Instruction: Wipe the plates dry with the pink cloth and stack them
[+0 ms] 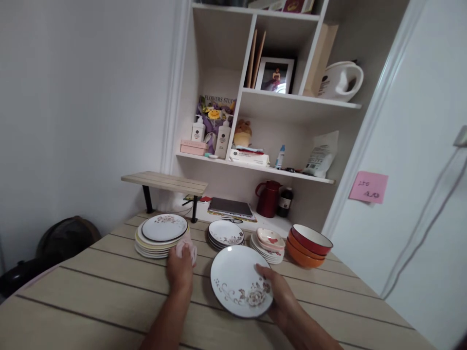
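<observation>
My right hand (279,291) grips a white plate (239,277) with a dark rim and brown flowers, thumb on top and the other fingers hidden beneath. The plate is tilted towards me above the table. In my left hand (181,270) is a bunched pale pink cloth (187,248), close to the right side of a stack of large plates (164,227). Behind the held plate sits a stack of smaller flowered plates (225,233). To its right, pinkish square dishes (270,238) rest on small white plates (268,255).
Red and orange bowls (308,245) are stacked at the right of the slatted wooden table (120,287). A small raised stand (166,182) is at the back left. Behind are a dark laptop (230,207), a red jug (268,199), a dark bottle (285,201) and white shelves (277,170).
</observation>
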The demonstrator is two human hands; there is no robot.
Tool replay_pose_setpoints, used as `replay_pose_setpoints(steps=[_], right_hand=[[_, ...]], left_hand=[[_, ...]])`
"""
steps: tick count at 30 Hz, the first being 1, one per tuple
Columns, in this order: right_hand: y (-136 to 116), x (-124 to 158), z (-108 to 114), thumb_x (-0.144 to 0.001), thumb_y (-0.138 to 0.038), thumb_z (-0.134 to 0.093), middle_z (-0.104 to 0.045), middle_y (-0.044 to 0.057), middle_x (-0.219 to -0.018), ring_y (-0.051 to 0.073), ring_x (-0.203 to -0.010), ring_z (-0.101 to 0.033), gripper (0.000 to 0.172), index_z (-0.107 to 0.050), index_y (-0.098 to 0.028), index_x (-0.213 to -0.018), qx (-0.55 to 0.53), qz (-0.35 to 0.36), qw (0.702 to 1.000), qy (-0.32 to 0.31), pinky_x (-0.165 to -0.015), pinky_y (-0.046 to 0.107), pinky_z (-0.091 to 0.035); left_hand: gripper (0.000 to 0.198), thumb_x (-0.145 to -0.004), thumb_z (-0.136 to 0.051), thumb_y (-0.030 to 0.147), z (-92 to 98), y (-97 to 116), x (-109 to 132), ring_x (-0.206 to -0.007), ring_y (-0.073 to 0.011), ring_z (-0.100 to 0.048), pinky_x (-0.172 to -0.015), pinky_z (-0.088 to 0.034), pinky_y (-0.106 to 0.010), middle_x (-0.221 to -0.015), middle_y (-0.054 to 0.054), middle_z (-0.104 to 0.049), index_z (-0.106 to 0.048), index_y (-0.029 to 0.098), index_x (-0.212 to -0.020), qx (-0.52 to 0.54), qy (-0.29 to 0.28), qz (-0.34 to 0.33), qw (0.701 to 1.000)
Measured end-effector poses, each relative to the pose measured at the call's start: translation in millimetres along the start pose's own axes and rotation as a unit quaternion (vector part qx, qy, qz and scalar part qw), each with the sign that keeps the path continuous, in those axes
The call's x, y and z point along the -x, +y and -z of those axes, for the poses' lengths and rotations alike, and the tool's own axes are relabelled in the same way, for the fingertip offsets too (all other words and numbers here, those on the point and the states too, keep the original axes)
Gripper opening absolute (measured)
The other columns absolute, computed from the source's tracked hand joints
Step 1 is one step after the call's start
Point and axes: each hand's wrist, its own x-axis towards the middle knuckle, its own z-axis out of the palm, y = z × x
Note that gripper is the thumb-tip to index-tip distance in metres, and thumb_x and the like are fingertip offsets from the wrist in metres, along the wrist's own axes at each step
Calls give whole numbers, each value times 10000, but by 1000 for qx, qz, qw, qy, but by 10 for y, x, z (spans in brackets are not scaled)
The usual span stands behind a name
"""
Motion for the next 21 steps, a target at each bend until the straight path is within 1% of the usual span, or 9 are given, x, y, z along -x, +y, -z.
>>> replay_pose_setpoints(steps=[2,5,7,10,14,15,17,19,21], right_hand=[[-53,-129,-157,-796,-211,-577,-727,104,-708,220,-672,-699,249,-590,-92,-1014,2,28,1000,10,-677,351,-572],[-127,-335,-395,-793,-176,-549,-713,79,-689,210,-651,-692,241,-573,-121,-1027,-2,40,998,38,-640,345,-574],[-155,-461,-527,-795,-154,-520,-703,58,-679,202,-641,-686,257,-555,-148,-1050,-9,47,998,51,-621,346,-575],[-162,-616,-663,-807,-142,-483,-682,27,-659,189,-616,-672,275,-527,-181,-1076,-23,58,996,69,-603,347,-577],[-145,-758,-738,-834,-146,-439,-649,0,-630,168,-553,-635,280,-503,-204,-1100,-38,70,992,95,-569,332,-574],[-141,-783,-742,-840,-149,-431,-641,-4,-625,163,-532,-622,278,-502,-206,-1102,-38,70,992,101,-555,325,-571],[-137,-822,-735,-851,-162,-422,-627,-7,-618,156,-497,-597,273,-502,-204,-1109,-35,65,991,107,-527,317,-563],[-139,-846,-717,-864,-180,-415,-624,-5,-625,156,-490,-591,276,-498,-200,-1126,-30,58,992,107,-513,316,-558],[-152,-856,-692,-880,-200,-403,-631,3,-645,160,-507,-601,282,-488,-194,-1149,-22,48,994,100,-517,319,-557]], left_hand=[[260,-847,-495,328,-7,6,10,-701,-180,-648,-600,-473,-260,-897,-61,-701,-595,186,-1041,-40,-31,-13,999],[291,-850,-495,324,-15,32,46,-879,-237,-648,-708,-461,-294,-1007,-102,-698,-595,190,-1088,-101,-71,-34,992],[302,-865,-470,334,-15,46,65,-908,-252,-646,-725,-449,-301,-1028,-113,-696,-596,190,-1098,-134,-94,-43,986],[319,-889,-430,352,-17,51,76,-912,-244,-650,-726,-436,-291,-1022,-105,-704,-595,198,-1114,-170,-127,-57,976],[347,-891,-430,368,-50,43,96,-934,-247,-651,-730,-431,-292,-1051,-95,-709,-595,217,-1157,-196,-173,-78,962],[381,-887,-439,362,-64,39,105,-950,-250,-649,-738,-433,-296,-1096,-98,-699,-564,221,-1219,-198,-180,-82,960],[512,-875,-465,352,-93,22,123,-942,-252,-657,-740,-440,-304,-1174,-98,-674,-428,242,-1374,-204,-191,-86,956],[614,-864,-490,338,-117,-4,133,-938,-241,-664,-749,-446,-299,-1223,-82,-655,-313,277,-1448,-187,-214,-105,953],[581,-860,-504,324,-132,-36,128,-997,-217,-652,-789,-445,-272,-1244,-41,-649,-365,322,-1424,-151,-247,-136,947]])
